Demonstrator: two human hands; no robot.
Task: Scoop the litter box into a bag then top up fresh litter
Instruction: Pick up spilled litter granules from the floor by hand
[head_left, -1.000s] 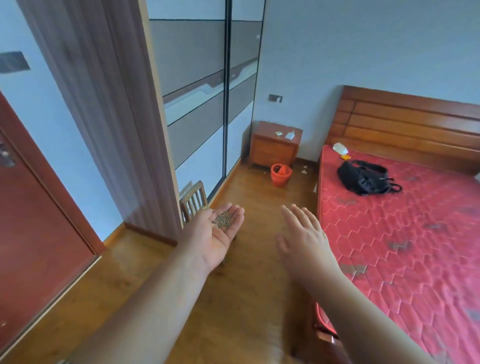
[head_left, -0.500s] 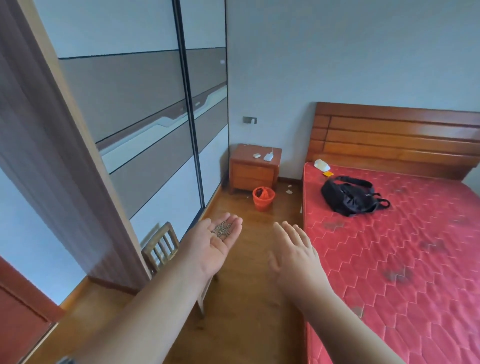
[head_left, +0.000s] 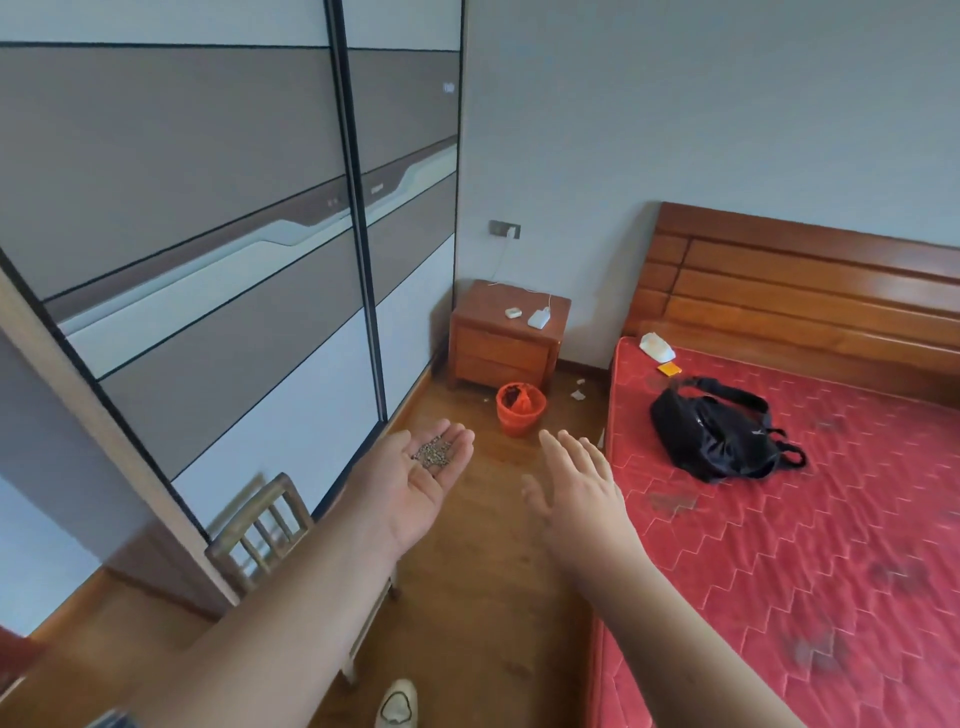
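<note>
The left hand (head_left: 415, 483), flat and palm up, carries a small heap of litter granules (head_left: 434, 453); the right hand (head_left: 576, 488) is spread wide, holding nothing. Both hang over the floor (head_left: 488, 597) strip between the wardrobe (head_left: 234, 312) and the bed (head_left: 779, 545) edge, with an orange bucket (head_left: 519, 418) beyond.

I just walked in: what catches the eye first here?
The left hand, held out palm up, carries a small heap of greyish granules; the right hand hovers open beside it. On the right lies a red mattress with a black bag on it, and an orange bucket stands by the nightstand.
</note>
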